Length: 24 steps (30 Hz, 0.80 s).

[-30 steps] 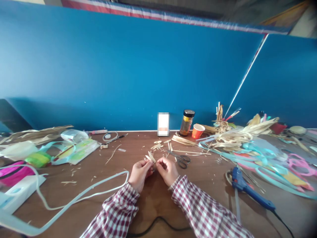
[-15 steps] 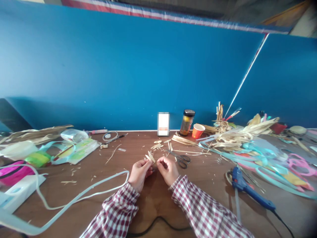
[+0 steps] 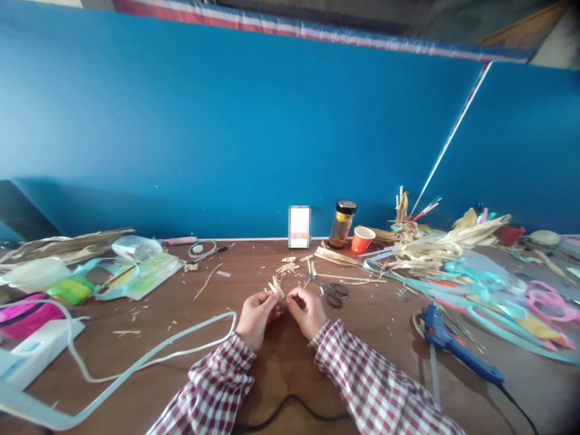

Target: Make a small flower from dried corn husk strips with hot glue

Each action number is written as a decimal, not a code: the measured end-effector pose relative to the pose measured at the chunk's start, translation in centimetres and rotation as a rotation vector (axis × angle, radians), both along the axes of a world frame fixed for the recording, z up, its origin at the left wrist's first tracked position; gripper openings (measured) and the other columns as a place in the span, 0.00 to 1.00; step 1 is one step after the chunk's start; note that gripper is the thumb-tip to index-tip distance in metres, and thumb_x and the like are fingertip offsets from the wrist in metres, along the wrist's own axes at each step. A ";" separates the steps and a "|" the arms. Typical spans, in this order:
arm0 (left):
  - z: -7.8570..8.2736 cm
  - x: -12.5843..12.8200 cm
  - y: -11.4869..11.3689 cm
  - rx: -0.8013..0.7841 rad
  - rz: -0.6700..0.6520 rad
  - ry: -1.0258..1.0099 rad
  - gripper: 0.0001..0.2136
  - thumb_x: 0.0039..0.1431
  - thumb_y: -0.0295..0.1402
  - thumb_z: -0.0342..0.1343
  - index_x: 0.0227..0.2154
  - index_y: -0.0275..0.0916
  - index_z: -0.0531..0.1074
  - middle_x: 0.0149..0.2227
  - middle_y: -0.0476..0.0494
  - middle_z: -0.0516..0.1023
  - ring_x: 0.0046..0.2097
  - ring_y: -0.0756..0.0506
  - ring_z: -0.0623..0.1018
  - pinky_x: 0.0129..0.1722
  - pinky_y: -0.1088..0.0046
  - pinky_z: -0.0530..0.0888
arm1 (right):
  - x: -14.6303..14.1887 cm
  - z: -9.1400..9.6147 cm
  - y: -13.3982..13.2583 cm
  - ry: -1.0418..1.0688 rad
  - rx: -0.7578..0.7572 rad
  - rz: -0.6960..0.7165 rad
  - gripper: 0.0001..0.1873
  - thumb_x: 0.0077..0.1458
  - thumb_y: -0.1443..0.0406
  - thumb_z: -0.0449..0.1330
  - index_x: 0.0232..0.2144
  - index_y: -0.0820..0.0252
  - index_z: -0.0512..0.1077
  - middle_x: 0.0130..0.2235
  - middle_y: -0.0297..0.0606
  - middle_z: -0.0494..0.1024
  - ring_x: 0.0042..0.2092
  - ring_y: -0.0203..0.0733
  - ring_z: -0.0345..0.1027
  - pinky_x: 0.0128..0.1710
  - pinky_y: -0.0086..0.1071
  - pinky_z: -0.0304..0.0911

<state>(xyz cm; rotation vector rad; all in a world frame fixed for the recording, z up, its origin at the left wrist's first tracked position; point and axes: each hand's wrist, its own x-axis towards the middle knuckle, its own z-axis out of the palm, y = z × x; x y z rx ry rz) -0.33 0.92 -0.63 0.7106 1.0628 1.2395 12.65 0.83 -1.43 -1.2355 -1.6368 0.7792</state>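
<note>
Between my hands sits a small pale piece of dried husk (image 3: 278, 287) with pointed, petal-like tips standing up. My left hand (image 3: 258, 314) pinches it between thumb and forefinger. My right hand (image 3: 307, 311) is closed in a pinch right beside it, fingertips almost meeting those of the left; whatever lies in them is too small to make out. Just beyond the right hand lie dark-handled scissors (image 3: 334, 293), their blades pointing away among cut husk scraps (image 3: 289, 266).
A blue glue gun (image 3: 462, 347) lies at right, near ribbons and a husk heap (image 3: 421, 254). A lidded bottle (image 3: 342, 226) and an orange paper cup (image 3: 363, 240) stand at the back. A white cable (image 3: 181, 353) loops across the left, beside a white box (image 3: 43, 353).
Almost nothing differs. The husk piece between my fingers has tilted very slightly, and both hands stay in the same place.
</note>
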 end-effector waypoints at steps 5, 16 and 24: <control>-0.1 0.0 0.1 0.004 0.006 -0.001 0.10 0.35 0.33 0.65 0.20 0.32 0.73 0.19 0.51 0.70 0.20 0.57 0.67 0.21 0.84 0.67 | 0.1 -0.4 0.1 -0.008 0.008 0.005 0.08 0.52 0.63 0.54 0.24 0.60 0.69 0.20 0.30 0.67 0.21 0.33 0.58 0.20 0.25 0.52; -0.2 0.1 0.0 0.006 0.038 0.018 0.11 0.35 0.34 0.65 0.21 0.32 0.72 0.19 0.52 0.70 0.19 0.56 0.67 0.21 0.82 0.67 | 0.0 -0.1 0.0 0.010 -0.012 0.009 0.08 0.51 0.63 0.54 0.25 0.60 0.69 0.21 0.31 0.68 0.21 0.34 0.60 0.20 0.25 0.55; -0.1 -0.1 0.1 -0.002 0.056 -0.023 0.12 0.35 0.36 0.66 0.20 0.33 0.71 0.18 0.53 0.69 0.19 0.57 0.66 0.21 0.82 0.67 | 0.0 -0.2 0.0 0.012 -0.003 0.003 0.07 0.51 0.64 0.54 0.25 0.60 0.69 0.21 0.32 0.69 0.22 0.34 0.60 0.21 0.25 0.56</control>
